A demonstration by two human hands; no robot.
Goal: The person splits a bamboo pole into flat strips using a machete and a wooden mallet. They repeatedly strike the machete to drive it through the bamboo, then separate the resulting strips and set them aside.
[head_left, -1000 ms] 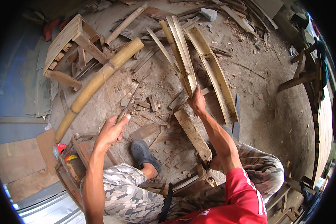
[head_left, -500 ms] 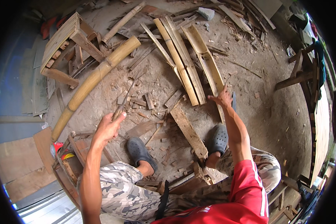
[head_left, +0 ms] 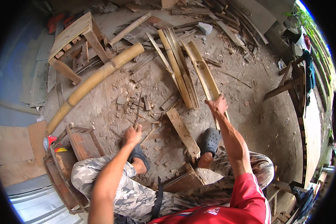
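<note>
My left hand (head_left: pixel 131 136) is closed around the handle of a long-bladed knife (head_left: pixel 139 106). Its thin blade points away from me over scattered wood chips. On the other side, my right hand (head_left: pixel 217 105) grips the near part of a split bamboo half (head_left: pixel 203 72), hollow side up. The far part of that bamboo extends away across the dirt floor. Left of it lie several narrower split bamboo strips (head_left: pixel 175 67), side by side. A rough board (head_left: pixel 183 130) lies between my feet.
A curved whole bamboo pole (head_left: pixel 97 78) lies at left beside a wooden stool (head_left: pixel 72 41). Wooden frames (head_left: pixel 82 143) stand by my left knee. Scrap wood (head_left: pixel 227 28) is heaped at the back. A wooden table-like piece (head_left: pixel 311 130) stands far right.
My right hand has closed on the split bamboo half, which has shifted slightly left. My left hand with the knife has moved right and nearer to me.
</note>
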